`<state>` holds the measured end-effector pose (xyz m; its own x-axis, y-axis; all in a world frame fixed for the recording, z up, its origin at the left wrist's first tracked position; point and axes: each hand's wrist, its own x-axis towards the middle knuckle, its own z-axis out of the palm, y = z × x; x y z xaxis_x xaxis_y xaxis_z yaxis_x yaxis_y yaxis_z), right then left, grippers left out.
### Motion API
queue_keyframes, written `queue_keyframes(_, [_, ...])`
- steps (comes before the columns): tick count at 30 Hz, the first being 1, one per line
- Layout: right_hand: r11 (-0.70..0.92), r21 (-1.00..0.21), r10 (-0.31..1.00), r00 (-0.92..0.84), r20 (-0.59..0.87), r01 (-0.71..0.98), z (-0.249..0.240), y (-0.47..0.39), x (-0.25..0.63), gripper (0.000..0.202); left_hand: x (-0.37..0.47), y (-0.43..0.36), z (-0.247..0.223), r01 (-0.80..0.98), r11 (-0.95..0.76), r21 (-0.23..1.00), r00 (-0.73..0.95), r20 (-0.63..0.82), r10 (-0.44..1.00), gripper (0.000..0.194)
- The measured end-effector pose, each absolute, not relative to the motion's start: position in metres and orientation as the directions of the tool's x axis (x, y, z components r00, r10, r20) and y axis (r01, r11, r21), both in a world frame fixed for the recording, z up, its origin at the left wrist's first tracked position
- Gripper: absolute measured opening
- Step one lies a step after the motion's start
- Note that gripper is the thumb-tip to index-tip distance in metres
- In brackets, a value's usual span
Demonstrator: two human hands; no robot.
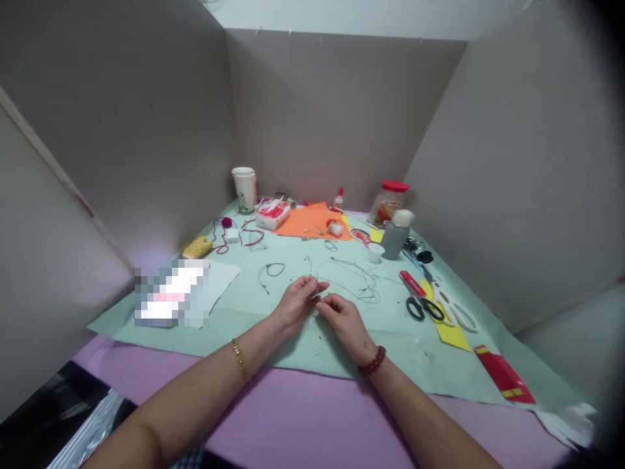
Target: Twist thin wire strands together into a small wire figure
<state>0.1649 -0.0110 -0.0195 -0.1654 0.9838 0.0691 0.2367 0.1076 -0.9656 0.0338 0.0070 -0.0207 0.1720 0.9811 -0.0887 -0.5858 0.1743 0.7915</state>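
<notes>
My left hand (297, 301) and my right hand (343, 320) meet over the middle of the green sheet, fingertips close together. Both are closed in a pinch on a thin green cord (317, 279), a short end of which sticks up above the left fingers. Its exact hold between the fingertips is too small to make out. Just beyond my right hand lies a loose tangle of thin cord (372, 286); whether it joins the held piece I cannot tell. A looped cord (275, 268) rests beyond my left hand.
On the right lie black-handled scissors (416, 309), white-handled scissors (449, 306) and a red cutter (413, 283). A grey bottle (395, 240) and small cup (375, 253) stand behind them. Orange paper (307, 221), a tissue pack (272, 213) and a paper cup (245, 190) are at the back.
</notes>
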Motion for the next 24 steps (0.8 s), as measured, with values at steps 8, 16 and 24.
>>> queue_keyframes(8, [-0.078,-0.987,0.949,-0.293,-0.118,0.143,-0.013,-0.011,0.171,0.022,0.027,0.013,-0.02,-0.681,0.222,0.698,0.137,-0.176,0.975,0.02])
queue_keyframes(16, [-0.103,-0.983,0.929,-0.339,-0.149,0.15,-0.013,-0.01,0.172,0.012,0.02,0.021,-0.022,-0.738,0.224,0.636,0.113,-0.211,0.971,0.018])
queue_keyframes(24, [-0.134,-0.981,0.929,-0.326,-0.173,0.137,-0.014,-0.01,0.172,0.012,0.018,0.023,-0.022,-0.766,0.22,0.605,0.108,-0.217,0.97,0.015])
